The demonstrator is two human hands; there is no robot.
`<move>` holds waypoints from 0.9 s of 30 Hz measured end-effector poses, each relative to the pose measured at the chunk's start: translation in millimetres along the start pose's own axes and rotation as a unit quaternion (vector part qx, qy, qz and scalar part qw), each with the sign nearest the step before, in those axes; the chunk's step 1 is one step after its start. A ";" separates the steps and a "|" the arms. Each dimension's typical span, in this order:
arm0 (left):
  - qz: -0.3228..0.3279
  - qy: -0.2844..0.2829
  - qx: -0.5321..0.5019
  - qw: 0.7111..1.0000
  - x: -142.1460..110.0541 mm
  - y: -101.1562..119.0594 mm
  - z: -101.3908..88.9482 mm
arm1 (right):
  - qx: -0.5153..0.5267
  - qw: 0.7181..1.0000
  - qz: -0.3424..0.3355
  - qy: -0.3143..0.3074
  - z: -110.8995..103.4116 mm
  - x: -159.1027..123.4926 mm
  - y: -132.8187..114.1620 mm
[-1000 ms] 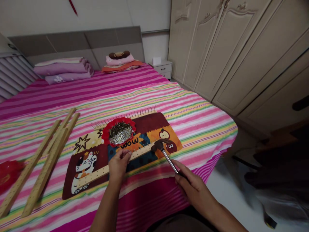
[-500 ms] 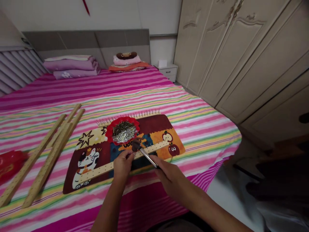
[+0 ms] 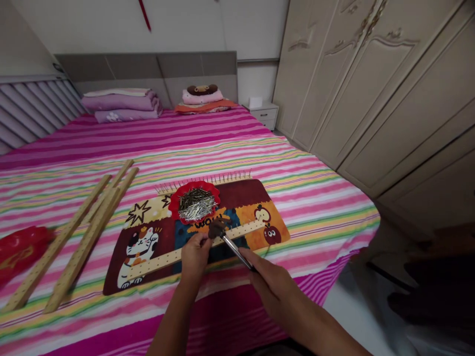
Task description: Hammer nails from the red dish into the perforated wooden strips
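Pale wood, the perforated strip [image 3: 163, 260] lies across the patterned mat [image 3: 243, 193], likely light and stiff, best steadied by its edges. The left hand [image 3: 195, 254] is pinched together over it (on what, I cannot tell); the right hand [image 3: 273, 288] grips the hammer [image 3: 232, 246].

Both arms in play, bare forearms reaching forward from bottom edge! Left forearm [image 3: 172, 316] rises steeply, wrist [image 3: 188, 288] nearly in line, left hand [image 3: 195, 254] out ahead, back of hand toward camera. Fingers bunched, thumb and forefinger close together, tips aimed rightward; whether they meet, too small to tell. Over to right forearm [image 3: 326, 324], slanting in from lower right, long and low. Right hand [image 3: 272, 282] curled in closed grip, knuckles up. Hands near each other, not touching, right one lower in view.
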State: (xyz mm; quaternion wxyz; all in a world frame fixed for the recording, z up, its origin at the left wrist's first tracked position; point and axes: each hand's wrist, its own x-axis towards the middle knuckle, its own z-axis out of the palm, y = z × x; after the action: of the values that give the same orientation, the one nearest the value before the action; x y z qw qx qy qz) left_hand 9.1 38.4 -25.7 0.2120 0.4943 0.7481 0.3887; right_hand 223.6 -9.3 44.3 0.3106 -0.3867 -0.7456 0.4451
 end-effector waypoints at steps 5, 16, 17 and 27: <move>-0.024 -0.016 -0.046 0.999 1.3 -1.7 -4.0 | 0.083 0.991 0.101 -0.037 -6.2 -40.5 19.7; 0.091 -0.043 0.307 0.946 95.2 10.4 -56.0 | 0.139 0.981 0.137 0.018 -6.4 -62.1 37.4; 0.076 -0.078 0.332 0.937 103.5 12.8 -53.9 | 0.141 0.980 0.139 0.026 -5.9 -61.5 36.9; 0.070 -0.128 0.351 0.925 117.3 24.3 -48.6 | 0.194 0.971 0.135 0.023 -6.3 -61.9 41.3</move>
State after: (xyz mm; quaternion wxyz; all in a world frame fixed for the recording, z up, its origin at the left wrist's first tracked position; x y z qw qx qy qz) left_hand -60.5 131.5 30.9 0.0915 0.6336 0.7667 0.0482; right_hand 272.5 -46.9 2.3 0.3338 -0.4268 -0.5781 0.6101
